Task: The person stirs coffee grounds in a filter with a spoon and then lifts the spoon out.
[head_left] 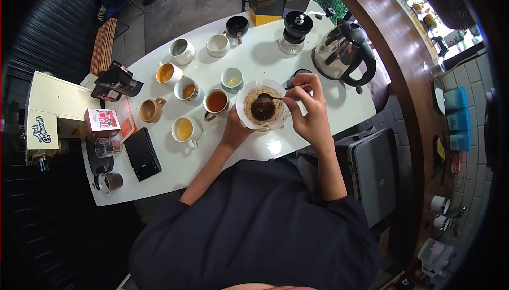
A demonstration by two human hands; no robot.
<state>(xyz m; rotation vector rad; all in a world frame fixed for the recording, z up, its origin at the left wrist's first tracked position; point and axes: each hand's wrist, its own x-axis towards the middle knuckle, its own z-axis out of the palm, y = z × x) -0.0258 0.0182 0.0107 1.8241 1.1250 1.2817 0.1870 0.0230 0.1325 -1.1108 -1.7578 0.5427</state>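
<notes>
Our paper filter (251,108) sat near the worktop's (339,112) near edge, a spoon (265,98) inside, its handle running right into our right hand's (305,107) pinch; our left hand (236,128) met the filter's left side, its grip too hidden to tell.

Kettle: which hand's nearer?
Right. The right hand, pinching the spoon over the paper filter, is just below-left of the kettle in the image; the left hand, at the filter's left side, is farther away.
</notes>
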